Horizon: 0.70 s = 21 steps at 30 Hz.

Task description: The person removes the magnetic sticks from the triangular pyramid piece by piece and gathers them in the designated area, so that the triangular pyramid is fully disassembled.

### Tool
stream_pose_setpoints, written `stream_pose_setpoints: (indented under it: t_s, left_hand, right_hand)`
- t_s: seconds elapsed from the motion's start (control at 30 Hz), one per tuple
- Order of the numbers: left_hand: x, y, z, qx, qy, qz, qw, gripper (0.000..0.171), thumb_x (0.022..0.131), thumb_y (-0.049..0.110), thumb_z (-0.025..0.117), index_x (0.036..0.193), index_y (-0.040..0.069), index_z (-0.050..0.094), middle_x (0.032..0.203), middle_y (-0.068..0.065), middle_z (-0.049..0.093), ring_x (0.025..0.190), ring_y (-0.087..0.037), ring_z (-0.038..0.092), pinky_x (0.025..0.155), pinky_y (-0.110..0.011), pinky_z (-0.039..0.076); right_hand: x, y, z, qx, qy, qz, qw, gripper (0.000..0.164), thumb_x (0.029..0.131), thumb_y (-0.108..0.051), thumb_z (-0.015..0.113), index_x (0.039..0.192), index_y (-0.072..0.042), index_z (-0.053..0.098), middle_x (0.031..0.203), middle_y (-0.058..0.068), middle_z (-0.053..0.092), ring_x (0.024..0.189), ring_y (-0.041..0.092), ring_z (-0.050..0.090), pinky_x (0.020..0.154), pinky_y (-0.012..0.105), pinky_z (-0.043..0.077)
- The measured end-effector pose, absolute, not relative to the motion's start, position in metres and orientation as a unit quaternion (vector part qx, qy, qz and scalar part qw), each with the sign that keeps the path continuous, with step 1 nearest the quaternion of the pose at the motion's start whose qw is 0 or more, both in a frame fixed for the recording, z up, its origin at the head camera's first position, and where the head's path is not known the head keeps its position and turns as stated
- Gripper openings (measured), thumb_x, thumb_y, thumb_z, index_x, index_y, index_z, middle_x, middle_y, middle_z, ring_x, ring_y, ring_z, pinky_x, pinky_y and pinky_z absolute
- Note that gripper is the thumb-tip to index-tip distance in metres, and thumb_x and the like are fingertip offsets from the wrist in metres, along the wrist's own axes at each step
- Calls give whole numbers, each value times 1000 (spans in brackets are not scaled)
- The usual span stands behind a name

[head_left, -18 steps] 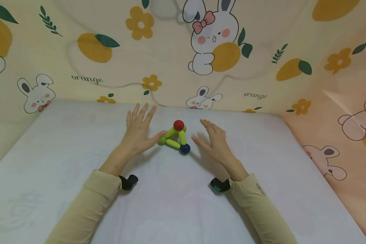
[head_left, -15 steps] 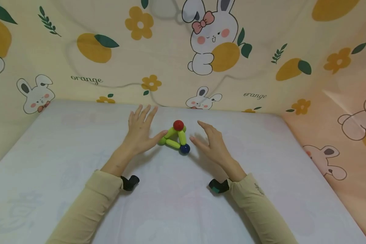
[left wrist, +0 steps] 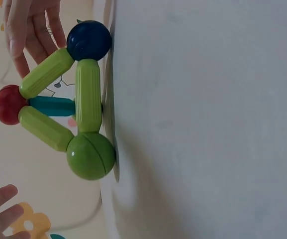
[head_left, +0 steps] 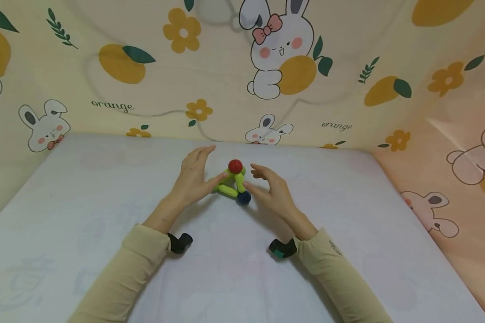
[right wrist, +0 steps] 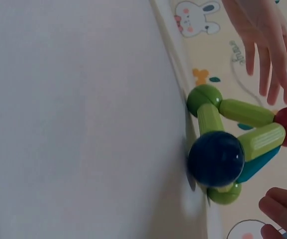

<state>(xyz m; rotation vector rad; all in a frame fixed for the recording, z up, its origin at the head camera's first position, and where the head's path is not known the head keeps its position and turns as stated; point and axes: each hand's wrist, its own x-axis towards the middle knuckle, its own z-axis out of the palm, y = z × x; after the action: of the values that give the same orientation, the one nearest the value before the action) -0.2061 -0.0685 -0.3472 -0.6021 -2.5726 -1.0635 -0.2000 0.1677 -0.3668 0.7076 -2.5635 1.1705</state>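
Note:
On the white surface stands a small pyramid of magnetic balls and rods. A red ball [head_left: 235, 166] tops it, and a dark blue ball [head_left: 244, 197] and green balls [left wrist: 91, 156] form the base corners. Lime rods [head_left: 228, 191] and a teal rod [left wrist: 52, 106] join them. To the left of the pyramid is my left hand [head_left: 195, 178], its fingers extended and its thumb overlapping the left side. My right hand [head_left: 275, 192] is on the other side, fingers gently bent, thumb near the blue ball. Each wrist view shows a thumb overlapping the red ball.
A white cloth [head_left: 226, 269] covers the table. Behind it hangs a cream backdrop [head_left: 222, 80] printed with rabbits and oranges, and a peach side sheet [head_left: 424, 166] stands on the right. Each wrist carries a black device [head_left: 181, 243].
Both hands have moved inward toward the pyramid, and their fingers have bent a little more. The pyramid still stands in the same place on the table.

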Motion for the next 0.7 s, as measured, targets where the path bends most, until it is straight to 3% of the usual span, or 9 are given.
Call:
stream_pose_setpoints:
  t_s: [0.2, 0.7]
  left_hand:
    - [-209, -62, -349, -208, -877, -412, 138, 72, 85, 32, 73, 140, -1, 41, 137, -21, 46, 129, -35, 42, 108, -49, 34]
    - [-214, -47, -354, -215, -844, -476, 124, 56, 87, 25, 72, 132, 0, 50, 129, -18, 53, 119, -31, 51, 99, -45, 44]
  right_hand:
    - [-201, 162, -369, 237, -868, 423, 106, 51, 87, -19, 72, 130, -1, 54, 113, 20, 67, 104, 27, 64, 95, 42, 49]
    - [-200, 153, -372, 214, -871, 435, 81, 46, 86, -20, 72, 128, -8, 58, 103, 12, 71, 93, 25, 69, 89, 44, 52]
